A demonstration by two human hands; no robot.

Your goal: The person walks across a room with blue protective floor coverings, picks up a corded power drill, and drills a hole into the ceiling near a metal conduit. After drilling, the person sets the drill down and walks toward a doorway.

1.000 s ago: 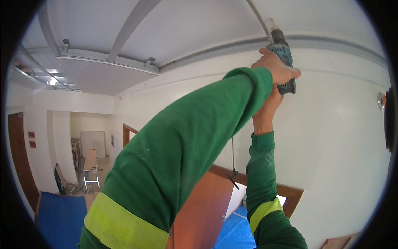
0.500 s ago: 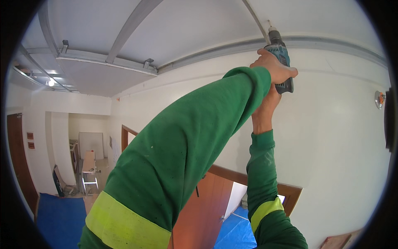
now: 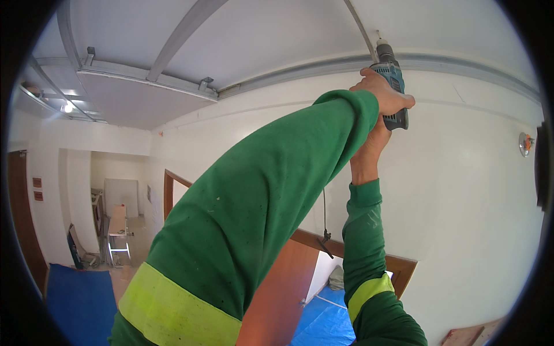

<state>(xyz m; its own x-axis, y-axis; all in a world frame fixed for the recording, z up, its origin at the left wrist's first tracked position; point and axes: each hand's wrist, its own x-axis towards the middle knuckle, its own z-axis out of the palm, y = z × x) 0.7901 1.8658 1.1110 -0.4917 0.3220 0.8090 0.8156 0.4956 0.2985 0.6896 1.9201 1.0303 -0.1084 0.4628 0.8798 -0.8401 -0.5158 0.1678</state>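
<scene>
A teal and black cordless drill (image 3: 390, 75) is held high overhead, its chuck (image 3: 384, 51) pointing up and its thin bit tip at the white ceiling. My left hand (image 3: 382, 92), reaching across from the left, is closed on the drill's body from the side. Below it, my right hand (image 3: 372, 144) is wrapped around the lower part of the drill, partly hidden by the left hand and sleeve. Beside the chuck runs a thin metal ceiling channel (image 3: 360, 29), and behind the drill a metal wall track (image 3: 444, 61) follows the top of the wall.
Grey framing bars and a lowered ceiling edge (image 3: 144, 79) span the upper left. Below are a brown door (image 3: 280, 288), its frame, and a blue floor sheet (image 3: 323, 320). A dark cord (image 3: 325, 216) hangs near the frame. A round fixture (image 3: 525, 144) is on the right wall.
The view has shifted slightly. The hanging cord now shows in full between my arms. Both hands keep the same hold on the drill, with its bit still upward.
</scene>
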